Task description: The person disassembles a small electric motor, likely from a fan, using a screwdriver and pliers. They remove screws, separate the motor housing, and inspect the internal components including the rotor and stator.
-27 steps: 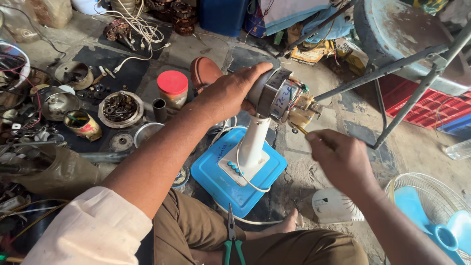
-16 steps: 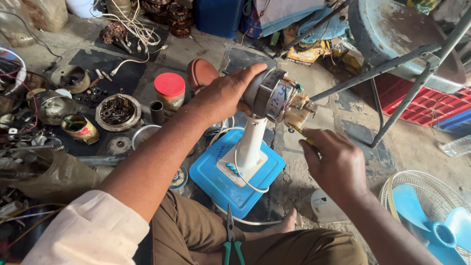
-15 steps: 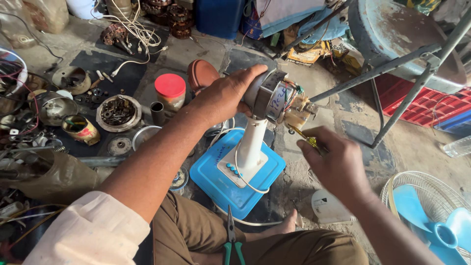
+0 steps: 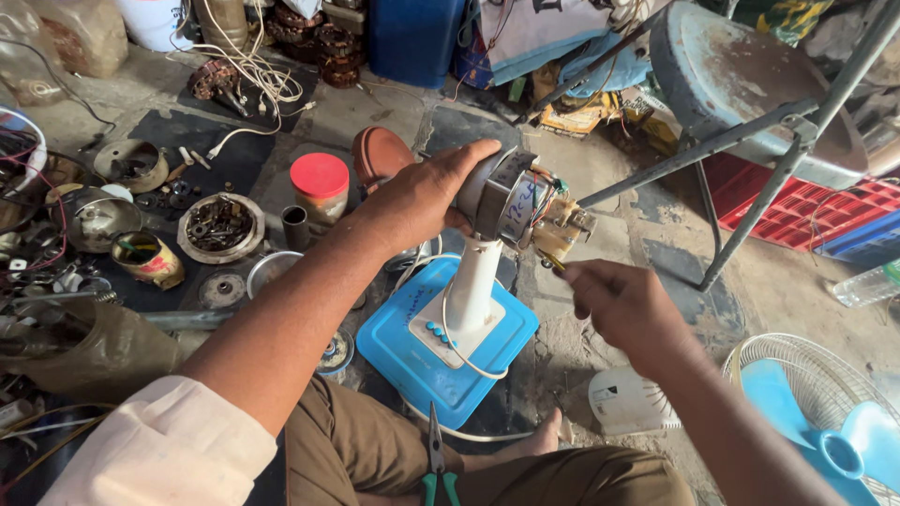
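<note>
Concrete workshop floor (image 4: pixel 619 234), littered with parts, fills the view. At 1 o'clock a grey metal stool (image 4: pixel 741 84) tilts on its legs; at 4 o'clock lies a fan guard with blue blades (image 4: pixel 816 412). At centre a blue fan base (image 4: pixel 422 356) carries a white stand column (image 4: pixel 473 281), upright, with the bare fan motor (image 4: pixel 511 201) on top.

Left hand (image 4: pixel 422 201): wrapped over the rear of the motor housing, fingers curled along its top, gripping it firmly. Right hand (image 4: pixel 623 305): at 3 o'clock of the motor, fingers closed on a slim screwdriver (image 4: pixel 553 264) whose tip meets the brass-coloured gear housing (image 4: pixel 562 230) at the motor's rear. Compared with the earlier frame, the right hand sits lower and nearer the column; the left grip is unchanged.

At 9 o'clock: a red-lidded jar (image 4: pixel 319 187), a round tray of small parts (image 4: pixel 220 225), a yellow tin (image 4: pixel 145 258). At 6 o'clock, green-handled pliers (image 4: pixel 436 464) rest on the person's lap.
</note>
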